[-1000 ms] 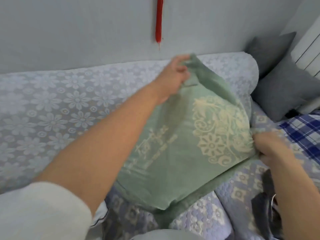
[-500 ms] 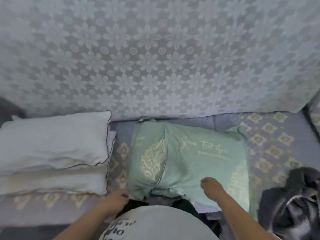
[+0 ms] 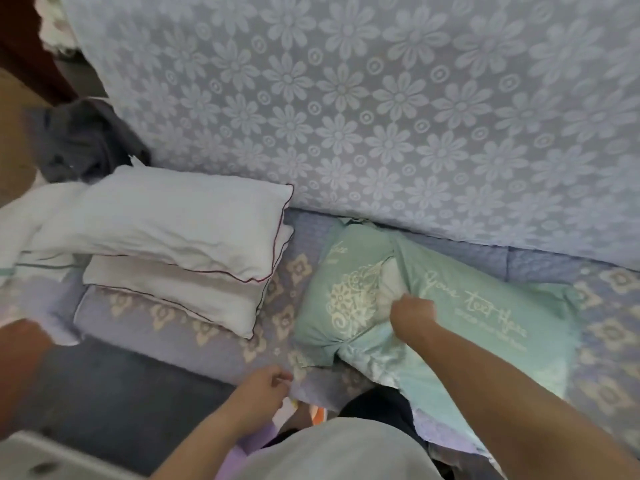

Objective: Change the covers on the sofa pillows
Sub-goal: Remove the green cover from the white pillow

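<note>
Right hand (image 3: 412, 311) gripping green pillow cover (image 3: 485, 317) (script reads "Your Text Here")

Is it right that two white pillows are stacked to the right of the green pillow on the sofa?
Not quite. The head view shows the two white pillows stacked to the left of the green pillow, not the right. They do lie on the sofa.

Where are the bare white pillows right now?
The two white pillows lie stacked at the left on the sofa seat, against the flowered backrest, left of the green-covered pillow.
</note>
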